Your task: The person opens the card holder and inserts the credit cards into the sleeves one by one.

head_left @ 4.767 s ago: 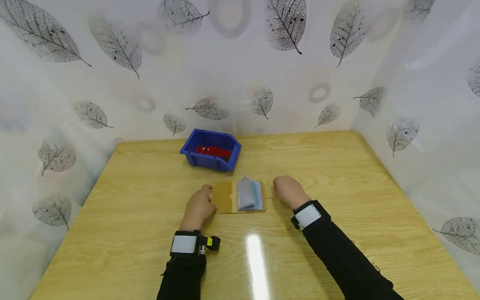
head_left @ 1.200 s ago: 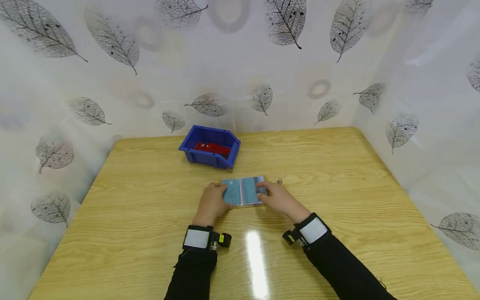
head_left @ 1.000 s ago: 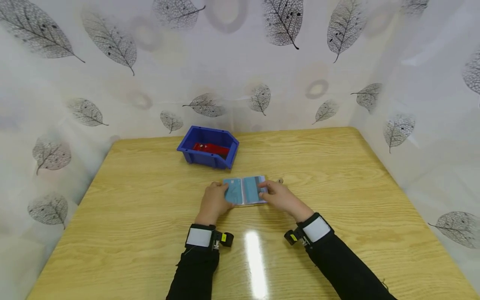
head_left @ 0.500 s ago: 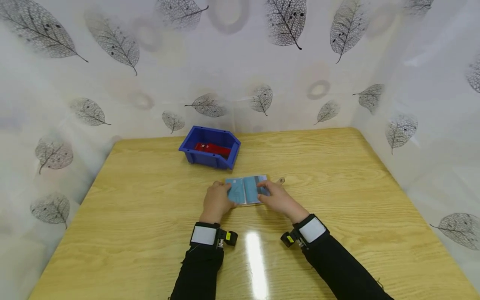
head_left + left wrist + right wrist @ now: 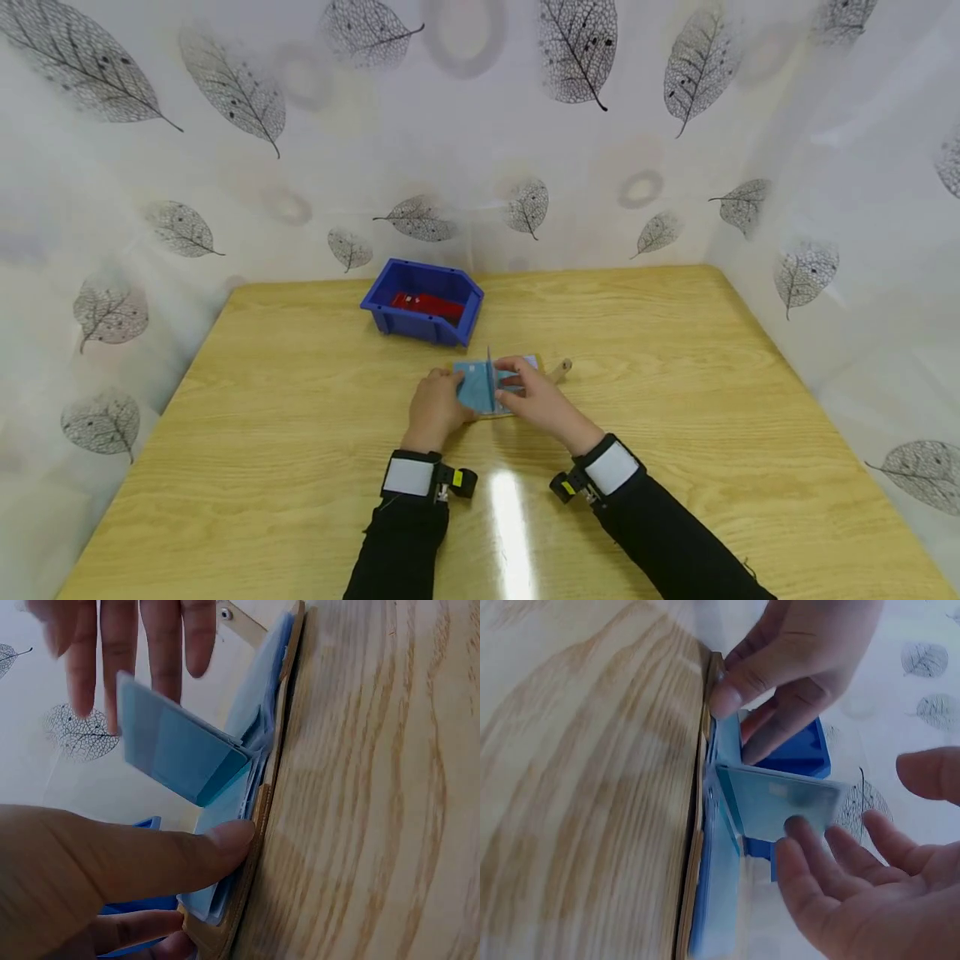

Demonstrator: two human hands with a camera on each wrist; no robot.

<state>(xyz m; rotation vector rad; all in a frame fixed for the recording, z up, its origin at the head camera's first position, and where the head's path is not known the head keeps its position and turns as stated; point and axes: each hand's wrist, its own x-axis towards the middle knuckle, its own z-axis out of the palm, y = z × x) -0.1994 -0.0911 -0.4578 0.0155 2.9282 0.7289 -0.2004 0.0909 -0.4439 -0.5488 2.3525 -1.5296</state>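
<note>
A tan card holder (image 5: 474, 385) with clear sleeves of blue cards lies open on the table. One sleeve leaf (image 5: 176, 742) stands up from the spine, a card inside it. My left hand (image 5: 435, 410) grips the holder's left side, its thumb (image 5: 217, 844) pressing on the sleeves and other fingers at the outer edge. My right hand (image 5: 542, 407) is at the raised leaf's right side, its fingers (image 5: 802, 832) stretched out and touching or nearly touching it. A strap with a metal snap (image 5: 561, 370) sticks out at the holder's right.
Behind the holder stands a blue plastic bin (image 5: 420, 323) with a red object (image 5: 435, 307) inside. The wooden table (image 5: 262, 417) ends at a leaf-patterned curtain (image 5: 465, 167) at the back and sides.
Hands once apart beside the holder have come onto it. Half a second ago the leaves lay flat; now one stands upright, and my right hand has moved left with it.
</note>
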